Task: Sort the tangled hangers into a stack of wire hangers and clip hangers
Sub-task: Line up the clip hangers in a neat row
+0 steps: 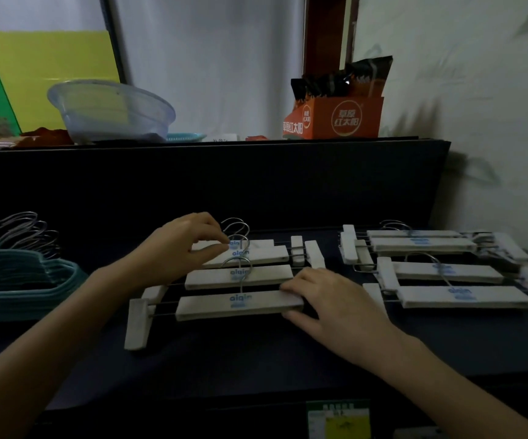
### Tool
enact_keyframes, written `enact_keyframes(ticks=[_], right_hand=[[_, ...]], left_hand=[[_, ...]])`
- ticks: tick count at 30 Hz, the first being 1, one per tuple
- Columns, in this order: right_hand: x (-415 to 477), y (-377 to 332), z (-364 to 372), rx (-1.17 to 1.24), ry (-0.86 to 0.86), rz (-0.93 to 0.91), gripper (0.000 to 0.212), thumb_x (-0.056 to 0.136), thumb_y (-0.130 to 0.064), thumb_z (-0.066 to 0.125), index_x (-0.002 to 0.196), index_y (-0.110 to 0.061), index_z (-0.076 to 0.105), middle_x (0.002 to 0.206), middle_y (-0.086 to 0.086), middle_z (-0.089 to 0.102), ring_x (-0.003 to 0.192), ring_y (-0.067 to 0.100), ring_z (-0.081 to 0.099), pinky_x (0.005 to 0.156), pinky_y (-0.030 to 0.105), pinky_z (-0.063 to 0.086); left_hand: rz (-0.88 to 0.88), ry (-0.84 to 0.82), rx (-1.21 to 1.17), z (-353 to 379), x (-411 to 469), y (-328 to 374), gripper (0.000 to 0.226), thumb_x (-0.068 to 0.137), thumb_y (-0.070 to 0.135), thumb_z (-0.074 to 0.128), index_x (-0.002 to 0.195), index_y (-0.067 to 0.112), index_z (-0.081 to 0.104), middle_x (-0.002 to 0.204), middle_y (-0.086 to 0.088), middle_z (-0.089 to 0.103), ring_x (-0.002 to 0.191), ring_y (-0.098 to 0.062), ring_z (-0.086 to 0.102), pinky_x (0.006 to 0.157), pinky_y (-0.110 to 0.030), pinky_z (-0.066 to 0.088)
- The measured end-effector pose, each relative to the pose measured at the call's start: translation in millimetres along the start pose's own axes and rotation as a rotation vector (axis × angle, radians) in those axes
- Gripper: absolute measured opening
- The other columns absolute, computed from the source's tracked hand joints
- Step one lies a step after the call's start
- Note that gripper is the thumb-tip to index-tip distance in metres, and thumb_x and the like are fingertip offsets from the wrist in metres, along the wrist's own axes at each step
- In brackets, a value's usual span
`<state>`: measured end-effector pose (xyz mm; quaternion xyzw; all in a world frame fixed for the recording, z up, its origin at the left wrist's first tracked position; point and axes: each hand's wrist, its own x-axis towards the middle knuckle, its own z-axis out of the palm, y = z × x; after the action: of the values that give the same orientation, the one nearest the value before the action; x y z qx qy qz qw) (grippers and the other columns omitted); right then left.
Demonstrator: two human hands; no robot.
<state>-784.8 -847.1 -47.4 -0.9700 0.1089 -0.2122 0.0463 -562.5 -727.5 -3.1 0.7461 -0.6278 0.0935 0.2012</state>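
Note:
Several white wooden clip hangers (237,277) with metal hooks lie overlapped at the middle of the dark table. My left hand (177,245) pinches the top of the far hanger near its hook. My right hand (329,299) grips the right end of the nearest hanger bar (234,307), fingers on top and thumb at its front edge. A second group of clip hangers (440,267) lies at the right. A stack of teal hangers with wire hooks (19,274) sits at the left edge.
A dark raised panel (212,185) stands behind the table. Above it sit a clear plastic basin (110,112), an orange carton (335,117) with packets, and green and yellow boards (44,68). A wall closes the right side.

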Motion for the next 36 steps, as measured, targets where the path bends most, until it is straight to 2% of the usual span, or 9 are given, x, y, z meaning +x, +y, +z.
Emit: enact_keyframes(ticks=[4, 8, 11, 15, 19, 24, 27, 31, 36], right_hand=[[-4.3, 14.0, -27.5, -0.032, 0.04, -0.022, 0.041, 0.09, -0.051, 0.044, 0.125, -0.031, 0.051, 0.12, -0.014, 0.055, 0.109, 0.007, 0.049, 0.093, 0.024, 0.035], [-3.9, 74.5, -71.5, -0.053, 0.057, 0.111, 0.028, 0.091, -0.042, 0.046, 0.114, -0.033, 0.058, 0.11, -0.015, 0.058, 0.1, 0.005, 0.054, 0.085, 0.027, 0.045], [-4.6, 142.4, -91.9, -0.073, -0.023, 0.239, 0.024, 0.091, -0.033, 0.052, 0.113, -0.027, 0.062, 0.112, -0.009, 0.06, 0.103, 0.01, 0.057, 0.089, 0.032, 0.047], [-17.1, 208.9, -100.8, -0.103, -0.239, 0.334, 0.032, 0.088, -0.033, 0.059, 0.116, -0.019, 0.062, 0.115, -0.002, 0.06, 0.1, 0.009, 0.054, 0.086, 0.022, 0.04], [-24.6, 228.8, -96.2, -0.077, -0.267, 0.316, 0.034, 0.086, -0.032, 0.062, 0.118, -0.02, 0.061, 0.114, -0.003, 0.056, 0.1, 0.009, 0.053, 0.084, 0.018, 0.037], [-19.1, 236.7, -89.4, -0.113, -0.352, 0.3, 0.035, 0.089, -0.032, 0.058, 0.121, -0.018, 0.055, 0.12, 0.001, 0.054, 0.102, 0.011, 0.048, 0.088, 0.023, 0.038], [-19.8, 237.6, -97.4, -0.032, -0.298, 0.288, 0.035, 0.087, -0.03, 0.06, 0.118, -0.015, 0.056, 0.117, 0.005, 0.056, 0.103, 0.016, 0.051, 0.089, 0.027, 0.04], [-21.4, 238.8, -118.1, -0.052, -0.169, 0.244, 0.032, 0.087, -0.03, 0.061, 0.115, -0.016, 0.057, 0.105, -0.002, 0.052, 0.098, 0.016, 0.052, 0.079, 0.024, 0.036], [-28.5, 238.4, -143.7, -0.038, 0.09, 0.229, 0.032, 0.085, -0.028, 0.063, 0.113, -0.014, 0.058, 0.103, 0.0, 0.054, 0.092, 0.016, 0.051, 0.078, 0.026, 0.035]], left_hand=[[0.039, 0.009, -0.006, 3.1, 11.8, 24.6, 0.032, 0.087, 0.047, 0.048, 0.103, 0.027, 0.067, 0.092, 0.021, 0.053, 0.084, 0.004, 0.053, 0.071, -0.019, 0.045], [0.085, -0.015, -0.011, 14.0, 27.1, 62.2, 0.022, 0.089, 0.035, 0.051, 0.103, 0.026, 0.066, 0.089, 0.022, 0.051, 0.085, -0.001, 0.054, 0.077, -0.03, 0.05], [0.122, -0.059, -0.008, 27.0, 41.6, 90.5, 0.023, 0.091, 0.035, 0.05, 0.105, 0.026, 0.065, 0.101, 0.014, 0.056, 0.09, -0.002, 0.053, 0.079, -0.027, 0.049], [0.175, -0.128, -0.005, 50.7, 64.1, 122.8, 0.024, 0.091, 0.037, 0.048, 0.106, 0.027, 0.064, 0.104, 0.011, 0.057, 0.09, -0.006, 0.055, 0.078, -0.03, 0.05], [0.224, -0.153, -0.006, 72.2, 86.6, 153.3, 0.026, 0.091, 0.038, 0.047, 0.108, 0.025, 0.062, 0.108, 0.008, 0.056, 0.09, -0.005, 0.05, 0.077, -0.025, 0.045], [0.313, -0.201, -0.042, 90.5, 102.2, 192.7, 0.032, 0.09, 0.041, 0.048, 0.114, 0.022, 0.058, 0.114, 0.006, 0.054, 0.098, -0.005, 0.046, 0.085, -0.028, 0.045], [0.373, -0.265, 0.018, 102.3, 101.4, 211.5, 0.037, 0.09, 0.043, 0.047, 0.113, 0.017, 0.06, 0.112, 0.0, 0.055, 0.103, -0.013, 0.049, 0.084, -0.031, 0.046], [0.373, -0.277, 0.074, 115.0, 100.6, 223.7, 0.039, 0.091, 0.041, 0.047, 0.115, 0.011, 0.055, 0.115, -0.006, 0.055, 0.103, -0.021, 0.053, 0.081, -0.032, 0.043], [0.378, -0.263, 0.06, 121.9, 99.9, 228.4, 0.04, 0.093, 0.039, 0.044, 0.122, 0.012, 0.046, 0.123, -0.007, 0.05, 0.11, -0.02, 0.048, 0.085, -0.029, 0.039]])
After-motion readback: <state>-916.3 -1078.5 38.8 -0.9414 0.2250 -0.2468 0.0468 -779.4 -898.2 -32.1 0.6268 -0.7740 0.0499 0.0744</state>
